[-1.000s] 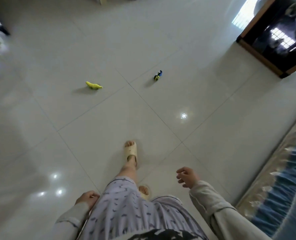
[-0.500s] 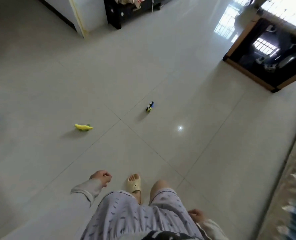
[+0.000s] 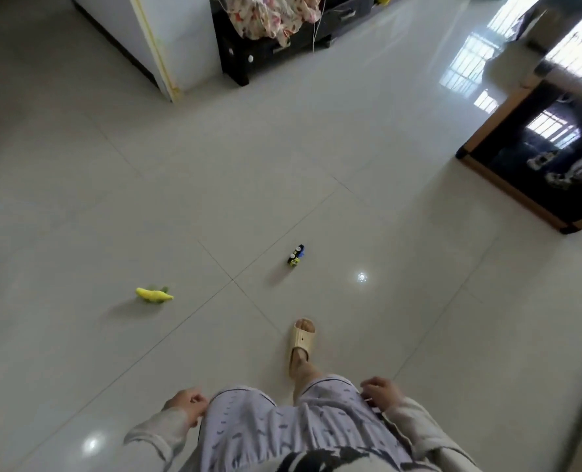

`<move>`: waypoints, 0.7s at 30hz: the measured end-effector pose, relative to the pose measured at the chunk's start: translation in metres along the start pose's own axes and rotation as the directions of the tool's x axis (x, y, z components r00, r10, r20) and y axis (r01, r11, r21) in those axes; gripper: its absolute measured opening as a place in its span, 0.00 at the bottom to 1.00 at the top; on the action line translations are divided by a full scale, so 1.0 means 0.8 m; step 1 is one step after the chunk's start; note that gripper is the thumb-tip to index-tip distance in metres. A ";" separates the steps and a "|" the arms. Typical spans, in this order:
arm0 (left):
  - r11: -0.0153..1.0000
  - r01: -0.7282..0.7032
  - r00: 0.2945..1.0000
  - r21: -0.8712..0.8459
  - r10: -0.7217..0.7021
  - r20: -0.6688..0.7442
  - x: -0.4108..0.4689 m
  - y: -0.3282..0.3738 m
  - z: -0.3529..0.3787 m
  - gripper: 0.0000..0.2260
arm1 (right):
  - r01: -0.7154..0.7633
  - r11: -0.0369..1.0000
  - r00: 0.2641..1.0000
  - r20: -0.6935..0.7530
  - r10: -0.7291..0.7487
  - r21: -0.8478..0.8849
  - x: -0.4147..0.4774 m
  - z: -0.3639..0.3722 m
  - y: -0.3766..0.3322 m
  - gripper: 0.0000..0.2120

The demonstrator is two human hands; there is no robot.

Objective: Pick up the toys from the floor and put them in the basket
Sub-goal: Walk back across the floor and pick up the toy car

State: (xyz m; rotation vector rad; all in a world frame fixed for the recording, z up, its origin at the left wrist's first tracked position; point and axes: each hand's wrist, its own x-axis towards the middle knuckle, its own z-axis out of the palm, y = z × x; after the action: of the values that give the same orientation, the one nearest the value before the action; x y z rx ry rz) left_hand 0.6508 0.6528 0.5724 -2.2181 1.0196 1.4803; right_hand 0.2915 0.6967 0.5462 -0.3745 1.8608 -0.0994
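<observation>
Head view, person standing on a glossy tiled floor (image 3: 317, 137). Nearest the camera, the left hand (image 3: 185, 405) hangs beside the patterned shorts (image 3: 282, 417), its fingers (image 3: 197, 400) curled loosely inward and holding nothing. The right hand (image 3: 381, 393) rests at the opposite hip, fingers bent and slightly spread, likewise empty. Both arms wear pale long sleeves. Ahead of the shorts, one foot in a cream slipper (image 3: 302, 340) is planted on the tiles, toes pointing away from the camera.

Beyond the slipper, and just past a tile joint, lies a small black, blue and yellow toy vehicle (image 3: 295, 255); its exact type is too small to tell. Well apart from it, to the left, a yellow plush toy (image 3: 153, 295) with a green part lies on its side on the floor. Both toys are untouched and beyond either hand.

Farther off, a dark-topped low table with a wooden edge (image 3: 511, 195) stands at the right. At the far end are a white appliance (image 3: 167, 39) and a black cabinet (image 3: 248, 59) draped with patterned cloth (image 3: 265, 15).
</observation>
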 end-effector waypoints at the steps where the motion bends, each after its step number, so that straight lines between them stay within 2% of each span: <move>1: 0.999 0.029 0.999 0.044 -0.029 0.014 0.001 -0.001 0.003 0.11 | 0.003 1.000 1.000 0.005 -0.003 0.025 0.006 -0.017 -0.025 0.12; 4: 0.996 0.063 0.997 0.059 -0.065 0.034 0.007 0.017 0.009 0.11 | 0.031 0.998 0.999 0.027 -0.032 0.048 0.022 -0.062 -0.096 0.12; 7: 0.996 0.071 0.996 0.054 -0.073 0.044 0.007 0.053 0.006 0.07 | 0.083 0.992 0.996 0.042 -0.079 -0.097 0.038 -0.094 -0.152 0.13; 10: 0.995 0.102 0.995 -0.005 -0.101 0.011 0.011 0.095 0.001 0.14 | 0.130 0.972 0.990 0.076 -0.117 -0.194 0.054 -0.108 -0.190 0.11; 13: 0.985 0.168 0.986 -0.032 -0.168 -0.001 0.024 0.131 -0.011 0.07 | 0.127 0.972 0.990 0.092 -0.110 -0.199 0.064 -0.113 -0.216 0.07; 14: 0.985 0.172 0.985 -0.033 -0.171 0.015 0.030 0.146 -0.015 0.08 | 0.119 0.971 0.991 0.092 -0.102 -0.207 0.068 -0.112 -0.219 0.07; 16: 0.990 0.134 0.991 -0.040 -0.133 0.009 0.044 0.177 -0.026 0.09 | 0.101 0.970 0.993 0.088 -0.084 -0.219 0.074 -0.111 -0.224 0.07; 18: 0.996 0.084 0.996 -0.036 -0.084 0.006 0.055 0.215 -0.042 0.07 | 0.069 0.969 0.995 0.090 -0.049 -0.235 0.080 -0.109 -0.229 0.07; 21: 1.000 0.006 1.000 -0.028 -0.006 0.003 0.073 0.269 -0.067 0.10 | 0.007 0.965 0.997 0.079 0.015 -0.263 0.085 -0.106 -0.235 0.07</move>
State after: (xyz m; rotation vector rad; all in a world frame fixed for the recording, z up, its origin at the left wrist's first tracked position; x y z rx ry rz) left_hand 0.5523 0.4460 0.5742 -2.2350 0.9967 1.5043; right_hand 0.2321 0.4885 0.5586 -0.5503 1.7979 0.1663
